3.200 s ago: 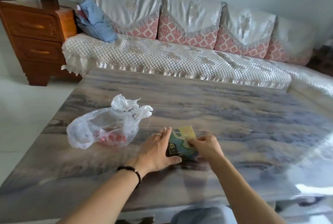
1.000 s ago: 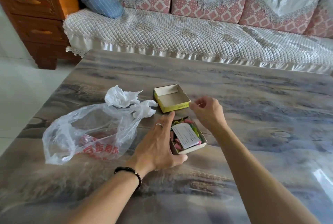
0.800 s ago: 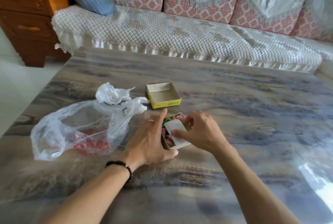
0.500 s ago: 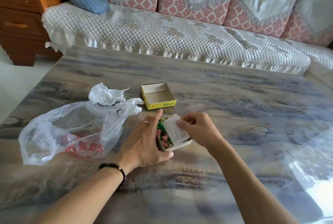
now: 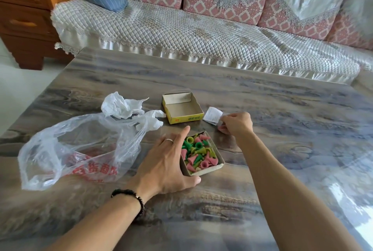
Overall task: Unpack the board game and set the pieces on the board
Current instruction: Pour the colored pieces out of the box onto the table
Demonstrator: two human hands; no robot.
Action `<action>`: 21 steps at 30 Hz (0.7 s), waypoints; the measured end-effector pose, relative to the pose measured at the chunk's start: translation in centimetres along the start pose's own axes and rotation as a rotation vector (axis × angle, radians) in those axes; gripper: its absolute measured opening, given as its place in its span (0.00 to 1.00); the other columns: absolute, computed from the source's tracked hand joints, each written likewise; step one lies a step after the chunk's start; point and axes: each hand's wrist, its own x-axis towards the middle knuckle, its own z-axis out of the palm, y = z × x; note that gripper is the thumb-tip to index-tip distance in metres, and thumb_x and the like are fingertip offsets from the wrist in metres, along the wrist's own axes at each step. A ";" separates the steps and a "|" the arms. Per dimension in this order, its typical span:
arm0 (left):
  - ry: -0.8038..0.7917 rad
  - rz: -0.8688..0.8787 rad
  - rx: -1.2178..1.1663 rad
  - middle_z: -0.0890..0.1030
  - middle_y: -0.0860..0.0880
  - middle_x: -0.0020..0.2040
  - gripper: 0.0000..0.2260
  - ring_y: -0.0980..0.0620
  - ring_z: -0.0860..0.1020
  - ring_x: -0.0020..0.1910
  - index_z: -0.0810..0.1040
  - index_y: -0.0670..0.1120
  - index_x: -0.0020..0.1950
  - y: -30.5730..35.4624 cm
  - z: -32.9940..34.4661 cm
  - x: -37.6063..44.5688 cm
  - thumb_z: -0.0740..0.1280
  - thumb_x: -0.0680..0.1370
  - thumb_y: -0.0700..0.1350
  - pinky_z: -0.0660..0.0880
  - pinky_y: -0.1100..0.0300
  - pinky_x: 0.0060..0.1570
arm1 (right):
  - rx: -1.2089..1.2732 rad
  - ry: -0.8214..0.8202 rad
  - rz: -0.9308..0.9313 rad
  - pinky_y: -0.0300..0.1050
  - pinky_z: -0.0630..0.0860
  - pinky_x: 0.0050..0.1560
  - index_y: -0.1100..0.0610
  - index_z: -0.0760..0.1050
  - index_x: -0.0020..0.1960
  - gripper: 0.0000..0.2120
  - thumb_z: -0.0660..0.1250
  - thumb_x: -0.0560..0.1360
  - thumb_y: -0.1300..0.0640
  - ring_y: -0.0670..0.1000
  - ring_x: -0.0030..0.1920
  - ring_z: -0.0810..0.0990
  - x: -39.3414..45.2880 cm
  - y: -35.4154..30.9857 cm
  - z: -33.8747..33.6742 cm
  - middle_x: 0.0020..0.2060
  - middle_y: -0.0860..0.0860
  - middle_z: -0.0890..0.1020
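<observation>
A small open cardboard box (image 5: 214, 168) sits on the marbled table (image 5: 282, 109), filled with pink, green and yellow cone-shaped game pieces (image 5: 198, 153). My left hand (image 5: 167, 162) rests against the box's left side, fingers spread and thumb at its near corner. The yellow box lid (image 5: 182, 108) lies upside down just beyond. My right hand (image 5: 235, 122) is to the right of the lid, pinching a folded white paper (image 5: 212, 115) held just above the table.
A crumpled clear plastic bag (image 5: 80, 145) with red print lies left of the box. A quilted sofa (image 5: 191, 30) runs along the table's far edge, with a wooden drawer cabinet (image 5: 24, 14) at the far left.
The lid came off the box and was set down behind it. My right hand lifted the folded paper out of the box and carried it right, uncovering the coloured pieces.
</observation>
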 end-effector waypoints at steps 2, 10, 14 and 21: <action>-0.012 0.020 0.018 0.71 0.50 0.67 0.54 0.53 0.67 0.68 0.40 0.52 0.78 0.1 -0.1 -0.1 0.67 0.63 0.70 0.56 0.59 0.74 | -0.264 0.066 -0.185 0.51 0.82 0.41 0.63 0.81 0.41 0.08 0.65 0.70 0.60 0.53 0.33 0.80 -1.1 -0.2 0.1 0.35 0.57 0.84; -0.030 0.007 0.044 0.72 0.46 0.70 0.58 0.51 0.67 0.70 0.37 0.51 0.79 0.3 0.0 0.0 0.70 0.62 0.69 0.52 0.61 0.74 | -0.716 -0.170 -1.148 0.48 0.73 0.44 0.53 0.77 0.53 0.15 0.61 0.73 0.45 0.52 0.46 0.74 -9.3 3.9 0.4 0.44 0.49 0.76; -0.046 0.002 0.034 0.70 0.46 0.71 0.58 0.51 0.67 0.70 0.37 0.52 0.78 0.3 0.0 0.1 0.69 0.61 0.70 0.52 0.62 0.74 | -0.796 -0.110 -1.199 0.47 0.72 0.41 0.55 0.75 0.52 0.17 0.59 0.75 0.43 0.54 0.43 0.75 -8.9 3.8 0.4 0.43 0.51 0.76; -0.050 -0.012 -0.012 0.67 0.48 0.73 0.58 0.51 0.66 0.71 0.40 0.51 0.79 0.1 0.2 0.3 0.70 0.61 0.69 0.53 0.60 0.74 | -0.803 0.015 -1.193 0.45 0.66 0.23 0.58 0.72 0.38 0.15 0.62 0.75 0.47 0.60 0.25 0.74 -9.0 3.8 1.7 0.36 0.55 0.76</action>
